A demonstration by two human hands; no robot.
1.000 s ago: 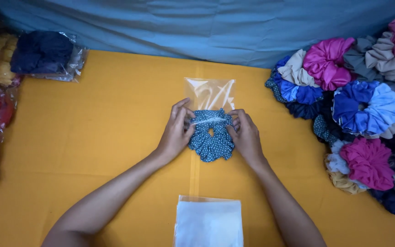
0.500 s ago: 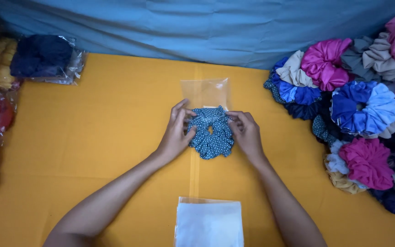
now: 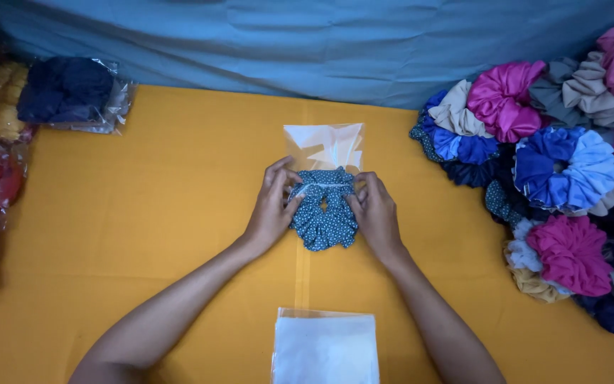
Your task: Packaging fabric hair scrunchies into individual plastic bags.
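Dotted blue scrunchie [image 3: 323, 217] at frame centre is entering the clear bag [image 3: 325, 146]; left hand [image 3: 271, 210] and right hand [image 3: 374, 213] are pinching its mouth; feeding evenly should prevent bunching.

Between my two hands sits the scrunchie [image 3: 325, 213], teal-blue with tiny white dots, ruffled and lying flat, its top edge tucked into the mouth of the clear plastic bag [image 3: 325, 146]. The bag lies flat just beyond my fingertips, glossy, its far part empty and catching light.
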